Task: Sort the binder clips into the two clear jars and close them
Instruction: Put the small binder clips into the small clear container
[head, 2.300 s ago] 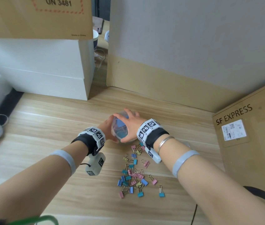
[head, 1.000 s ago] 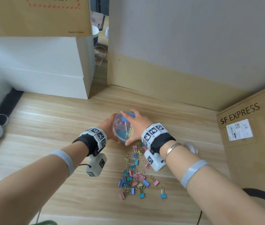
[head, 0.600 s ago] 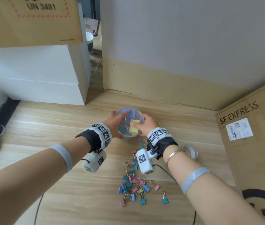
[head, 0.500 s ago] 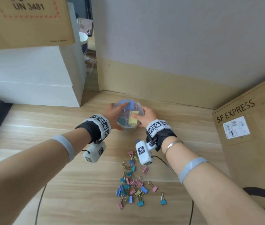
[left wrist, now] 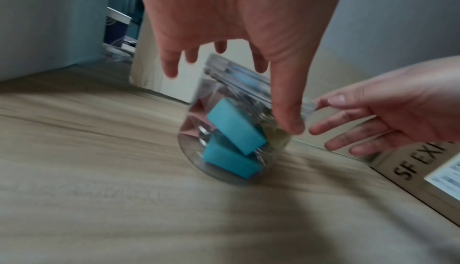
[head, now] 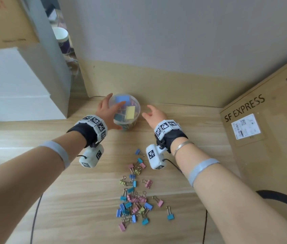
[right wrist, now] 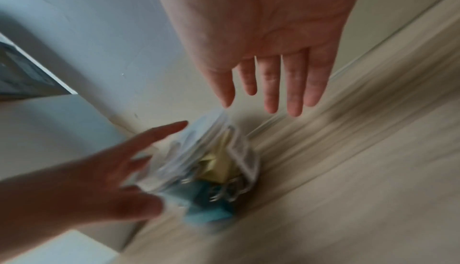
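Jar (head: pixel 124 112): in the head view the clear jar stood upright on the wooden table (head: pixel 33 138), far side near the wall, lid on, big blue and yellow clips showing inside.
Left hand (head: pixel 108 112): spread against the jar's left side, fingers straight and apart, one fingertip over the lid.
Right hand (head: pixel 155 115): just right of the jar, not touching, fingers loose and apart.
Binder clips (head: pixel 135 194): a loose pile of small pink, blue and yellow ones lay nearer the person, well apart from the jar.
Cardboard box (head: pixel 262 131): "SF EXPRESS" at the right.
Left wrist view: the jar (left wrist: pixel 231 134) sat on the table, two large blue clips inside; left hand (left wrist: pixel 236 22) splayed above it, thumb (left wrist: pixel 288 111) down across the lid edge; right hand (left wrist: pixel 388 118) fingers straight beside the lid.
Right wrist view: blurred; right hand (right wrist: pixel 263 38) flat with fingers extended above the jar (right wrist: pixel 214 166); left hand (right wrist: pixel 109 173) fingers spread at its side, whether touching, could not tell.
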A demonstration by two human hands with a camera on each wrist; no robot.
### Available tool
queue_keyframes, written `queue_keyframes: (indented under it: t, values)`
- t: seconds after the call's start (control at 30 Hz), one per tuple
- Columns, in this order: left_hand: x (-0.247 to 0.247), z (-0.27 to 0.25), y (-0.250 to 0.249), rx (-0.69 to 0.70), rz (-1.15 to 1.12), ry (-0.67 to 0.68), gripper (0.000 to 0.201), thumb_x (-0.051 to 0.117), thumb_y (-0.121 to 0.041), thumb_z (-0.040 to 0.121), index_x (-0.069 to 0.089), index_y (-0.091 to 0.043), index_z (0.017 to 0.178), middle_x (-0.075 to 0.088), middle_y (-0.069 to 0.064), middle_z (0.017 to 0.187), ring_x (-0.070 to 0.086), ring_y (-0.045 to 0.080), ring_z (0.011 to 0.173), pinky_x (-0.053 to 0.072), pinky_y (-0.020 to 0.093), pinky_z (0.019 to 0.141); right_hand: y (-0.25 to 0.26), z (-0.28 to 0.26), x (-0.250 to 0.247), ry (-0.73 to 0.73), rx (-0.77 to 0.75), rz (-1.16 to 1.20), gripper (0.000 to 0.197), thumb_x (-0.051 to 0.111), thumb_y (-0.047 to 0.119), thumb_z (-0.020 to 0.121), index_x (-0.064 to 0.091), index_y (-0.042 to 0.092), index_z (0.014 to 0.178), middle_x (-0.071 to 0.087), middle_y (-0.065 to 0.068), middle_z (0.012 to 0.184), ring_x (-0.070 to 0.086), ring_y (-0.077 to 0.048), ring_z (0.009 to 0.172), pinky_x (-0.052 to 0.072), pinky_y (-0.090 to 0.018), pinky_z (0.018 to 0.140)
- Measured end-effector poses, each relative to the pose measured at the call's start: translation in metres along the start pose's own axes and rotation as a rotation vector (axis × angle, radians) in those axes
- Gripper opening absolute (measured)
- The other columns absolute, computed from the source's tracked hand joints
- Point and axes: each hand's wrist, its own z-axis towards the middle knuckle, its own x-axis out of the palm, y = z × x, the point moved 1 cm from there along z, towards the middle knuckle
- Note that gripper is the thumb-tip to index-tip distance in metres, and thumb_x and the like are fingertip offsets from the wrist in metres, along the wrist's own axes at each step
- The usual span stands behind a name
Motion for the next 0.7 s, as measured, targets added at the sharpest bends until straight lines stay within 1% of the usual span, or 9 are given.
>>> queue_keyframes:
  t: [0.07, 0.13, 0.2, 0.27, 0.37, 0.43, 0.53, 0.6, 0.7]
  values:
    - [0.001, -0.013, -0.016, 0.058, 0.100, -0.079, 0.095, 0.081, -0.040, 0.061, 0.027, -0.043, 0.139, 0.000, 0.006, 0.156, 0.004, 0.033, 0.143, 0.019, 0.055, 0.112, -0.026, -0.009, -0.017, 0.022, 0.057, -0.190, 0.051, 0.050, 0.033, 0.092, 0.038, 0.020, 0.140, 0.055, -0.006, 0.134, 0.055, -0.028, 0.118, 0.045, -0.034, 0.096]
    - [0.007, -0.028, -0.033, 0.136, 0.126, -0.190, 0.079, 0.075, -0.040, 0.068, 0.035, -0.038, 0.137, 0.015, 0.006, 0.154, 0.014, 0.031, 0.142, 0.019, 0.054, 0.112, -0.054, -0.022, -0.031, 0.113, 0.136, -0.370, 0.054, 0.053, 0.035, 0.089, 0.039, 0.018, 0.139, 0.049, -0.006, 0.140, 0.050, -0.028, 0.124, 0.042, -0.035, 0.100]
    - [0.019, -0.042, -0.051, 0.209, 0.165, -0.237, 0.057, 0.064, -0.035, 0.080, 0.045, -0.028, 0.133, 0.031, 0.006, 0.147, 0.027, 0.030, 0.136, 0.024, 0.050, 0.110, -0.078, -0.040, -0.038, 0.190, 0.232, -0.463, 0.061, 0.058, 0.041, 0.084, 0.039, 0.022, 0.139, 0.045, -0.006, 0.142, 0.046, -0.029, 0.127, 0.040, -0.037, 0.104]
    - [0.040, -0.054, -0.064, 0.295, 0.190, -0.150, 0.041, 0.052, -0.032, 0.088, 0.049, -0.023, 0.128, 0.040, 0.004, 0.140, 0.032, 0.026, 0.131, 0.028, 0.044, 0.108, -0.099, -0.057, -0.038, 0.235, 0.291, -0.510, 0.070, 0.065, 0.044, 0.077, 0.037, 0.025, 0.138, 0.043, -0.009, 0.141, 0.047, -0.031, 0.124, 0.042, -0.040, 0.102]
    - [0.074, -0.067, -0.073, 0.300, 0.186, 0.082, 0.039, 0.047, -0.032, 0.091, 0.046, -0.027, 0.130, 0.038, 0.001, 0.140, 0.031, 0.023, 0.132, 0.028, 0.040, 0.110, -0.119, -0.078, -0.030, 0.265, 0.352, -0.494, 0.079, 0.072, 0.039, 0.071, 0.034, 0.028, 0.139, 0.035, -0.012, 0.139, 0.048, -0.035, 0.120, 0.045, -0.041, 0.097]
    - [0.092, -0.075, -0.075, 0.233, 0.221, 0.205, 0.046, 0.047, -0.031, 0.091, 0.039, -0.028, 0.136, 0.030, 0.003, 0.147, 0.025, 0.027, 0.136, 0.027, 0.042, 0.111, -0.128, -0.089, -0.024, 0.244, 0.347, -0.420, 0.071, 0.071, 0.030, 0.074, 0.037, 0.026, 0.136, 0.035, -0.012, 0.137, 0.053, -0.034, 0.114, 0.046, -0.034, 0.090]
    - [0.107, -0.087, -0.073, 0.140, 0.229, 0.293, 0.050, 0.044, -0.038, 0.091, 0.034, -0.031, 0.139, 0.021, 0.002, 0.153, 0.017, 0.030, 0.141, 0.023, 0.046, 0.114, -0.128, -0.102, -0.014, 0.166, 0.207, -0.356, 0.049, 0.065, 0.028, 0.079, 0.048, 0.023, 0.125, 0.040, -0.009, 0.130, 0.058, -0.026, 0.099, 0.042, -0.025, 0.080]
    - [0.114, -0.092, -0.069, 0.130, 0.229, 0.344, 0.049, 0.042, -0.043, 0.091, 0.035, -0.035, 0.139, 0.023, -0.001, 0.153, 0.017, 0.029, 0.141, 0.022, 0.047, 0.114, -0.117, -0.106, -0.002, 0.165, 0.104, -0.350, 0.055, 0.069, 0.026, 0.076, 0.046, 0.026, 0.126, 0.041, -0.006, 0.130, 0.055, -0.024, 0.104, 0.044, -0.026, 0.082]
    - [0.117, -0.103, -0.063, 0.165, 0.279, 0.384, 0.045, 0.040, -0.045, 0.092, 0.041, -0.034, 0.135, 0.026, -0.003, 0.150, 0.022, 0.028, 0.138, 0.026, 0.046, 0.112, -0.095, -0.110, 0.020, 0.205, -0.013, -0.365, 0.066, 0.071, 0.019, 0.073, 0.042, 0.029, 0.131, 0.041, -0.004, 0.132, 0.043, -0.029, 0.120, 0.044, -0.038, 0.098]
